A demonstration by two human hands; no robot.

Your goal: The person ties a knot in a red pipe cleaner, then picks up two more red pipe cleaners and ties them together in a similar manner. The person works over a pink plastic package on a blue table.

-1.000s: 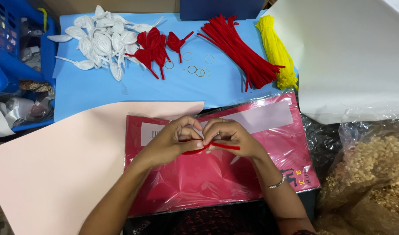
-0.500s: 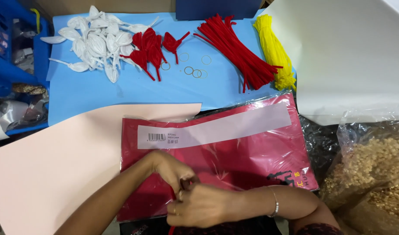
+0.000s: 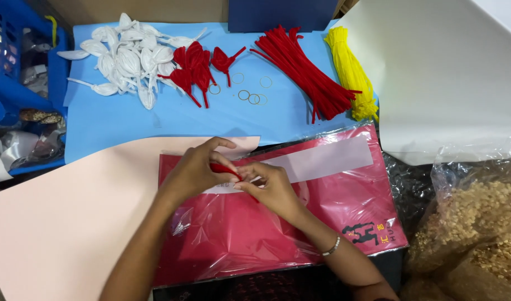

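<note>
Over the red packet's (image 3: 300,223) top edge, left hand (image 3: 197,170) & right hand (image 3: 269,187) both pinch a red stem (image 3: 225,168). Prob light, bendy, fuzzy; grip near ends.

My left hand (image 3: 197,167) and right hand (image 3: 269,187) cover most of the red stem (image 3: 225,168); I can't make out its shape. The blue crate (image 3: 10,67) and grain bag (image 3: 478,234) run past the frame's edges.

A fuzzy red pipe cleaner (image 3: 225,168) sat over a glossy, crinkled plastic packet (image 3: 322,212). Far off lay matt blue paper (image 3: 155,120), thin metal rings (image 3: 250,96) and smooth white petals (image 3: 127,58).
</note>
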